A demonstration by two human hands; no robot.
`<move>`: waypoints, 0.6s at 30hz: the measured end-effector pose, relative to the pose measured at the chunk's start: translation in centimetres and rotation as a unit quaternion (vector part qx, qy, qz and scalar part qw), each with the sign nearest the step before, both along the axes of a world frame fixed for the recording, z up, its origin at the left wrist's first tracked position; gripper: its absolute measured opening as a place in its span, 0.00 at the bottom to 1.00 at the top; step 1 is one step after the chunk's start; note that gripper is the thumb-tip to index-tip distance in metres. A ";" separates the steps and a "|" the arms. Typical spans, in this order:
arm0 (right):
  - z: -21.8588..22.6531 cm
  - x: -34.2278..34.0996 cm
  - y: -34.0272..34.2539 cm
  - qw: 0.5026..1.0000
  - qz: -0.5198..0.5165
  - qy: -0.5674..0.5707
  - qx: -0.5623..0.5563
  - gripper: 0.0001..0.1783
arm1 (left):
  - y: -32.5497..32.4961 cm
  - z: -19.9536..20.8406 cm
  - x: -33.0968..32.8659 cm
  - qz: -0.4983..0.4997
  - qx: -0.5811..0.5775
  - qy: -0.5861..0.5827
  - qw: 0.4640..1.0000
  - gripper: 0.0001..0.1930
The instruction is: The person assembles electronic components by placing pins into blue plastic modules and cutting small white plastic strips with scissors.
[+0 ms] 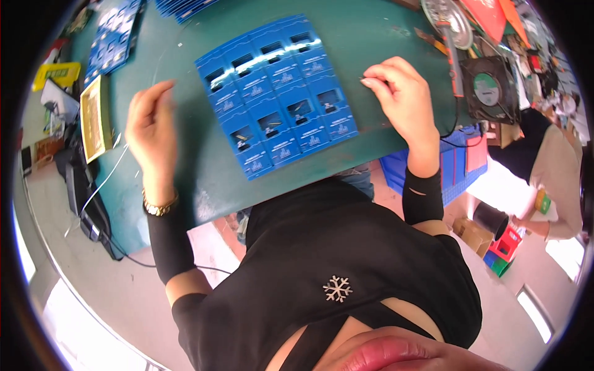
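Note:
On the green tabletop lies a blue circuit board panel [281,93], set at a slant and divided into several joined boards with dark rectangular openings. Small metallic pieces [270,125] show at the openings of the nearer row. My right hand [405,99] hovers to the right of the panel, thumb and forefinger pinched at a tiny dark thing too small to name. Left of the panel, my left hand [151,130] is raised with bent fingers, smeared by motion. Neither hand touches the panel. Beside the left hand stands a shallow yellow-rimmed box [86,127].
More blue boards [114,40] lie at the far left, with a blue stack [182,7] at the back edge. A black fan [489,89], tools and cables crowd the right side. A white cable [102,179] trails at the left. Another person's arm [557,210] shows far right.

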State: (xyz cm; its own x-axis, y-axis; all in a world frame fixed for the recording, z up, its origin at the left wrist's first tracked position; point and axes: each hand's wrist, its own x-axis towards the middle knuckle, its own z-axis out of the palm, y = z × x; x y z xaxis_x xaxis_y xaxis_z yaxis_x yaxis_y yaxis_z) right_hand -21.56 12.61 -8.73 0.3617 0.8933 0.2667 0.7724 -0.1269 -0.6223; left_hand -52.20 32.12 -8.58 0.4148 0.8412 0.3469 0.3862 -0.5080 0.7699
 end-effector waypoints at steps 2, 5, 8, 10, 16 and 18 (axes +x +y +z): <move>0.1 -0.5 0.2 1.000 -0.004 -0.030 0.008 0.03 | -0.8 -0.1 1.0 -0.004 -0.093 -0.050 0.994 0.10; 0.3 -1.1 0.4 0.996 -0.019 -0.086 -0.029 0.02 | -1.1 0.8 2.3 -0.058 -0.067 0.005 0.996 0.07; 0.3 -1.6 0.7 0.992 -0.010 -0.118 -0.053 0.03 | -1.0 1.4 2.8 -0.113 -0.023 0.015 0.993 0.06; 0.3 -1.7 0.9 0.987 -0.012 -0.145 -0.068 0.04 | -0.8 1.4 3.2 -0.119 -0.016 0.019 0.993 0.07; 0.2 -0.3 1.9 0.996 -0.017 -0.004 0.093 0.04 | -0.5 1.0 4.9 -0.107 -0.074 0.008 0.991 0.07; 0.8 0.2 3.4 0.989 0.013 0.016 0.146 0.05 | -0.2 0.9 5.5 -0.099 -0.108 0.000 0.989 0.08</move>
State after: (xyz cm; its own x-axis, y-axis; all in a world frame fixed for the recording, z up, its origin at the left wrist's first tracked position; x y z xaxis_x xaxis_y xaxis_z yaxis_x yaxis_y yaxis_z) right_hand -21.39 15.98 -7.89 0.3517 0.7888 0.5041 0.7530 0.0817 -0.6530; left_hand -46.73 31.94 -7.70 0.5793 0.7977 0.1676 0.2954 -0.3971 0.8690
